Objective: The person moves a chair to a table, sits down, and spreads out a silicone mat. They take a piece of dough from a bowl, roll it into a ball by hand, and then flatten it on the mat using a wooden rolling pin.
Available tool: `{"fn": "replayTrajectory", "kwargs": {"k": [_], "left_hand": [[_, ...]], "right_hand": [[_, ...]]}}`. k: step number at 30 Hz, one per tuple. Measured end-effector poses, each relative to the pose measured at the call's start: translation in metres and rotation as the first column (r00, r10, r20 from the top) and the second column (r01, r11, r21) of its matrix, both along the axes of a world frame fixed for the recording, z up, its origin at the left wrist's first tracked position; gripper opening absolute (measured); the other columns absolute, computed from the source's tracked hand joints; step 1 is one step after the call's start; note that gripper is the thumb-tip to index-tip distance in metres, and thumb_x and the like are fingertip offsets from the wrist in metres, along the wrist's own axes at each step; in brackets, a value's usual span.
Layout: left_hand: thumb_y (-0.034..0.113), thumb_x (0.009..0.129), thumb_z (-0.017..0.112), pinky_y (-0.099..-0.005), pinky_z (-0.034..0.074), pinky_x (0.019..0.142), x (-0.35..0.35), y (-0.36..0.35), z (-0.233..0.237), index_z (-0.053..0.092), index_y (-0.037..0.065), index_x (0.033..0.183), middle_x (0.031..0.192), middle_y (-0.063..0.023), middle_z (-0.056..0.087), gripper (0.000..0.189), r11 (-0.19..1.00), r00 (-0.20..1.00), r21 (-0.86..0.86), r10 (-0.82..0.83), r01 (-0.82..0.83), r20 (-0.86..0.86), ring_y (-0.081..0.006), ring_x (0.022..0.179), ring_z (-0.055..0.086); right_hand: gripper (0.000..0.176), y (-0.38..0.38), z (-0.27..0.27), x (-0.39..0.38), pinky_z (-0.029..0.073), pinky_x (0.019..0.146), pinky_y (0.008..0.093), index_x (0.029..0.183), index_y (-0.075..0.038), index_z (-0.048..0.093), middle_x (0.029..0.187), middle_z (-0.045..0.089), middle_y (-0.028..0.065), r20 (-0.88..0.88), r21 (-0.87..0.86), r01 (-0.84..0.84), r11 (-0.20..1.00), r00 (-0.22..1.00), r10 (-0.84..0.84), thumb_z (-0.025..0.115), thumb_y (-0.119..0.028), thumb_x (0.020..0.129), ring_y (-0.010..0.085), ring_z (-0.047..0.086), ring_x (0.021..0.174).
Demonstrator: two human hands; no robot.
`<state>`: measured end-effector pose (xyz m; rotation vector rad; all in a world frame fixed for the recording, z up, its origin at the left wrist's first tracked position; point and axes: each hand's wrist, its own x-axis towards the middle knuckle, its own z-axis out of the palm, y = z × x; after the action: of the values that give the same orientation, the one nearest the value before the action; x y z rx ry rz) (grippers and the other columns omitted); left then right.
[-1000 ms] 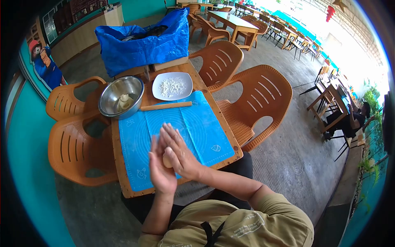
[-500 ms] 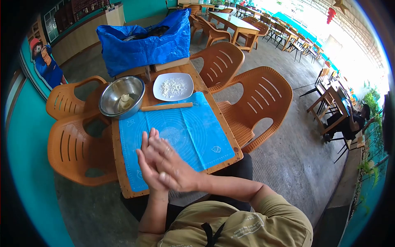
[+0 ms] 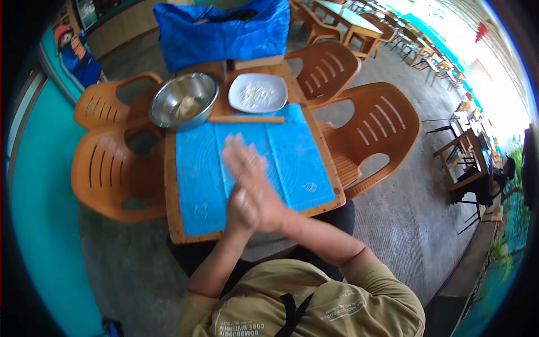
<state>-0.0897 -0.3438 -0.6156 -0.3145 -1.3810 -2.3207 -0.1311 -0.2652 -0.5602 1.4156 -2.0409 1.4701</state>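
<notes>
My right hand point(image 3: 263, 194) lies across my left hand point(image 3: 242, 210), palm against palm, above the near part of a blue baking mat point(image 3: 303, 163). The fingers stretch forward and are smeared by motion. Whatever is pressed between the palms is hidden. Beyond them a wooden rolling pin point(image 3: 247, 119) rests along the mat's far edge. A steel mixing bowl point(image 3: 160, 104) at the far left holds a lump of pale dough point(image 3: 187, 108). Beside it, a white plate point(image 3: 279, 101) carries white flour point(image 3: 256, 93).
A large blue bag point(image 3: 224, 48) stands at the far end of the wooden table point(image 3: 172, 208). Orange plastic chairs point(image 3: 373, 129) flank both sides. A person point(image 3: 491, 182) sits at another table on the right.
My hands, still pressed together, have shifted, and the right fingers are more blurred. The view has tilted, so the table and bowl appear higher and further right.
</notes>
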Motion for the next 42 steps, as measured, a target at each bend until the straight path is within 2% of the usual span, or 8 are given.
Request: {"fn": "replayTrajectory", "kwargs": {"k": [7, 10, 13, 17, 26, 33, 39, 42], "left_hand": [[0.046, 0.111, 0.024, -0.0431, 0.021, 0.126, -0.003, -0.019, 0.032, 0.022, 0.007, 0.161, 0.166, -0.0123, 0.025, 0.063, 0.885, 0.969, 0.454, -0.194, 0.107, 0.151, -0.0273, 0.152, 0.027], [0.048, 0.109, 0.033, -0.0467, 0.023, 0.125, -0.011, -0.015, -0.025, 0.006, 0.01, 0.163, 0.17, -0.0114, 0.01, 0.072, 0.902, 0.993, -0.417, 0.113, -0.112, -0.022, -0.0317, 0.154, 0.022], [0.042, 0.109, 0.043, -0.0395, 0.035, 0.118, -0.004, 0.003, -0.016, 0.023, 0.003, 0.16, 0.156, -0.0118, 0.041, 0.067, 0.877, 0.878, 0.402, -0.39, 0.263, 0.276, -0.0253, 0.144, 0.04], [0.048, 0.108, 0.036, -0.043, 0.036, 0.115, -0.006, -0.006, 0.002, 0.041, 0.002, 0.149, 0.151, -0.0164, 0.047, 0.062, 0.783, 0.872, 0.611, -0.378, 0.121, 0.312, -0.027, 0.136, 0.049], [0.042, 0.106, 0.044, -0.0441, 0.039, 0.115, -0.021, -0.012, -0.025, 0.048, 0.0, 0.142, 0.146, -0.0168, 0.052, 0.055, 0.671, 0.851, 0.737, -0.431, 0.08, 0.299, -0.0291, 0.136, 0.051], [0.037, 0.107, 0.043, -0.0437, 0.041, 0.115, -0.015, -0.017, -0.028, 0.051, 0.002, 0.139, 0.141, -0.0153, 0.056, 0.048, 0.644, 0.857, 0.756, -0.45, 0.118, 0.25, -0.0271, 0.134, 0.052], [0.042, 0.108, 0.037, -0.0424, 0.041, 0.114, 0.01, -0.013, -0.011, 0.047, 0.004, 0.143, 0.143, -0.0124, 0.054, 0.053, 0.73, 0.822, 0.675, -0.447, 0.109, 0.352, -0.0249, 0.134, 0.052], [0.043, 0.109, 0.036, -0.0413, 0.039, 0.117, 0.005, -0.021, -0.036, 0.042, 0.005, 0.15, 0.147, -0.0136, 0.052, 0.056, 0.733, 0.857, 0.68, -0.337, -0.022, 0.39, -0.0253, 0.136, 0.05]], "right_hand": [[0.07, 0.006, -0.031, -0.004, 0.005, 0.122, 0.0606, 0.161, -0.004, 0.023, 0.166, 0.015, 0.026, 0.049, 0.182, 0.132, 0.974, 0.988, -0.143, 0.037, -0.042, 0.104, 0.0455, 0.009, 0.155], [0.074, 0.0, -0.022, 0.005, 0.004, 0.124, 0.0552, 0.161, -0.002, 0.022, 0.166, 0.018, 0.026, -0.032, 0.199, 0.045, 0.979, 0.999, -0.04, 0.026, -0.051, 0.105, 0.0428, 0.01, 0.156], [0.072, -0.003, -0.028, -0.024, 0.008, 0.125, 0.0504, 0.161, -0.002, 0.021, 0.166, 0.02, 0.0246, 0.143, 0.072, 0.073, 0.995, 0.986, -0.083, 0.021, -0.05, 0.108, 0.0394, 0.013, 0.156], [0.077, -0.001, -0.039, -0.039, 0.011, 0.126, 0.0445, 0.16, -0.001, 0.022, 0.164, 0.028, 0.0228, 0.619, -0.26, 0.174, 0.95, 0.785, 0.026, 0.012, -0.057, 0.108, 0.0338, 0.02, 0.155], [0.075, 0.006, -0.055, -0.019, 0.013, 0.125, 0.0459, 0.159, -0.001, 0.026, 0.161, 0.034, 0.0215, 0.73, -0.433, 0.231, 0.872, 0.656, 0.189, 0.014, -0.056, 0.109, 0.0352, 0.023, 0.153], [0.05, 0.026, -0.049, -0.007, 0.014, 0.124, 0.0542, 0.151, 0.0, 0.042, 0.154, 0.044, 0.0204, -0.041, 0.35, 0.174, 0.92, 0.985, -0.171, 0.038, -0.025, 0.109, 0.0409, 0.03, 0.15], [0.055, 0.025, -0.074, -0.002, 0.006, 0.123, 0.0593, 0.153, -0.002, 0.04, 0.156, 0.041, 0.0218, 0.093, 0.37, 0.292, 0.882, 0.933, -0.348, 0.043, -0.03, 0.105, 0.0398, 0.028, 0.151], [0.06, 0.027, -0.066, 0.013, 0.004, 0.124, 0.0574, 0.155, -0.002, 0.037, 0.16, 0.036, 0.0215, 0.022, 0.41, 0.014, 0.912, 0.999, -0.025, 0.041, -0.035, 0.105, 0.0395, 0.025, 0.152]]}}
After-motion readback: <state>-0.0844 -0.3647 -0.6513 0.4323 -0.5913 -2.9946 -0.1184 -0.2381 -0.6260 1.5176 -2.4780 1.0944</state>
